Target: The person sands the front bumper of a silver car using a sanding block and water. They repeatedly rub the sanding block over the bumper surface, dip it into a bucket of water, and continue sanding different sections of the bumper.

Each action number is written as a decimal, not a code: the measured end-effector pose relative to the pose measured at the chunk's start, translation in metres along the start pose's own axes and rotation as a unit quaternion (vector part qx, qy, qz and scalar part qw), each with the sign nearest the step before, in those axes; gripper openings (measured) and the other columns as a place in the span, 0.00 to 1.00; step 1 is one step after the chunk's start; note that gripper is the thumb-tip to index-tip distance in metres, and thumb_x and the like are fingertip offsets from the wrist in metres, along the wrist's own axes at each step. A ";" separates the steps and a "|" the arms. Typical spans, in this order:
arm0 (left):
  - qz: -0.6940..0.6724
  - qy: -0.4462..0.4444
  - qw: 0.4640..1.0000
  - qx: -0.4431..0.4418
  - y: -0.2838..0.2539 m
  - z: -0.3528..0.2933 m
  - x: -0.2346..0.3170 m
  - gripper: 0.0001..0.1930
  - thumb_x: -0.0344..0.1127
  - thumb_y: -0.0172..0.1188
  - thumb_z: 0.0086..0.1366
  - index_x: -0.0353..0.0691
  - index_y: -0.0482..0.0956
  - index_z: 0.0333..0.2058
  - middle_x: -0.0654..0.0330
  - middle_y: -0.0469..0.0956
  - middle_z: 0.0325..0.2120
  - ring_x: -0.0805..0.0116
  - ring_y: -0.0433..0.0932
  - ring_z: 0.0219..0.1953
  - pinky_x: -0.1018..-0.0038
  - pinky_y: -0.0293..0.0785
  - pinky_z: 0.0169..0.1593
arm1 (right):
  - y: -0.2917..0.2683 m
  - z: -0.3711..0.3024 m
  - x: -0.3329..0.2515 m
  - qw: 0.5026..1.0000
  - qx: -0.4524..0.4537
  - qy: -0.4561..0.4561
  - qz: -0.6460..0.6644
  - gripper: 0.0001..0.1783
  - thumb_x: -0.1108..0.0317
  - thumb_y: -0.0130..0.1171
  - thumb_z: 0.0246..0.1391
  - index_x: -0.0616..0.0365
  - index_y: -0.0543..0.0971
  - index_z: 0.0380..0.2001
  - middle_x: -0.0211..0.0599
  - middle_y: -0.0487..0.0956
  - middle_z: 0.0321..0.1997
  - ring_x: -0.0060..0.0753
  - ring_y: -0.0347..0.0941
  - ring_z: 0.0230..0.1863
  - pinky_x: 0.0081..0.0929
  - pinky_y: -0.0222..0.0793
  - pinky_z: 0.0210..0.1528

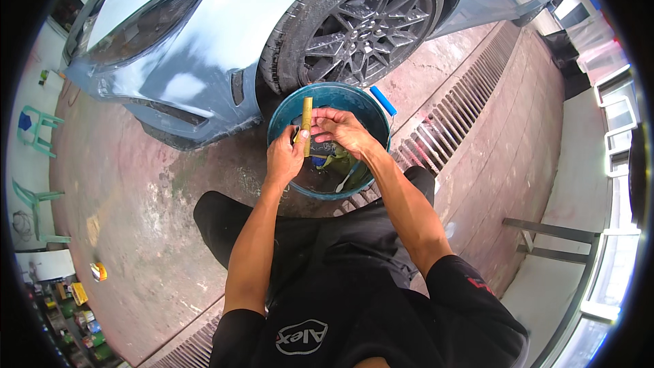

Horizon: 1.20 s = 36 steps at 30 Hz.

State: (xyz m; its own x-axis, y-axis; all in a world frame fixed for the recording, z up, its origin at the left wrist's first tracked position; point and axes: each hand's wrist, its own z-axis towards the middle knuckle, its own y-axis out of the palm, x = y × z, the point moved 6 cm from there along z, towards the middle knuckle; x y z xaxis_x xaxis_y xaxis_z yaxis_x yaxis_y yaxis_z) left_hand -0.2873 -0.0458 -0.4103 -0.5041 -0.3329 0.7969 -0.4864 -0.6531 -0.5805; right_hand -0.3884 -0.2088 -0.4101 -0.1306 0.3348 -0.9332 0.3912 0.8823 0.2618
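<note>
A narrow yellow strip (308,110), which looks like sandpaper, stands upright above a teal bucket (281,110). My left hand (285,157) grips it, thumb pressed against its lower half. A small dark piece with a yellow edge also shows by the left fingers; its kind is unclear. On the strip's right side is my right hand (346,131), its fingers loosely bent and apart, tips close to the strip. Whether they touch it I cannot tell. Inside the bucket lie a greenish cloth-like bundle (340,162), something blue, and a white-tipped thin item (340,187).
Just beyond the bucket is a car's front wheel (368,31), with the blue-grey car body (197,95) to its left. The bucket's handle has a blue grip (383,101). A floor drain grate (453,105) runs along the right. Green chairs (39,129) stand far left.
</note>
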 end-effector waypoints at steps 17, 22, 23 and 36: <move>0.006 0.022 0.997 0.079 -0.009 -0.003 0.017 0.17 0.44 0.76 0.70 0.35 0.84 0.43 0.45 0.87 0.35 0.39 0.88 0.39 0.53 0.82 0.43 | -0.016 0.096 0.007 0.870 0.016 -0.096 -0.484 0.17 0.62 0.59 0.68 0.53 0.90 0.53 0.58 0.89 0.57 0.64 0.84 0.63 0.54 0.79 0.69; -0.047 0.113 0.992 -0.040 0.000 -0.007 0.034 0.09 0.34 0.71 0.64 0.36 0.86 0.39 0.48 0.87 0.31 0.47 0.88 0.33 0.59 0.82 0.39 | -0.015 0.155 0.111 0.721 -0.137 -0.089 -0.673 0.15 0.59 0.60 0.65 0.53 0.92 0.43 0.53 0.90 0.56 0.58 0.87 0.60 0.54 0.85 0.60; -0.053 0.137 0.986 -0.073 -0.001 -0.009 0.035 0.08 0.33 0.69 0.66 0.34 0.85 0.40 0.49 0.85 0.29 0.51 0.87 0.31 0.62 0.80 0.38 | -0.011 0.166 0.127 0.693 -0.154 -0.064 -0.701 0.16 0.58 0.61 0.66 0.52 0.92 0.45 0.52 0.90 0.58 0.57 0.87 0.61 0.54 0.85 0.60; -0.157 0.069 0.984 0.046 -0.012 -0.009 0.009 0.07 0.31 0.66 0.73 0.32 0.85 0.42 0.55 0.85 0.31 0.67 0.85 0.32 0.70 0.79 0.39 | -0.048 0.141 0.281 0.609 -0.218 0.178 -0.741 0.16 0.61 0.64 0.67 0.49 0.91 0.53 0.42 0.90 0.56 0.51 0.88 0.58 0.55 0.84 0.54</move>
State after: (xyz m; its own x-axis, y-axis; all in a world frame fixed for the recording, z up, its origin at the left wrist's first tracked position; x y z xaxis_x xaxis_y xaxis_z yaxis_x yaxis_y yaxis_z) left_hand -0.2924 -0.0344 -0.3978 -0.4338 -0.0133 0.9009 -0.5705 -0.7699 -0.2861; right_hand -0.3156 -0.2039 -0.7199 -0.2658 -0.9551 -0.1306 -0.6667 0.2800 -0.6907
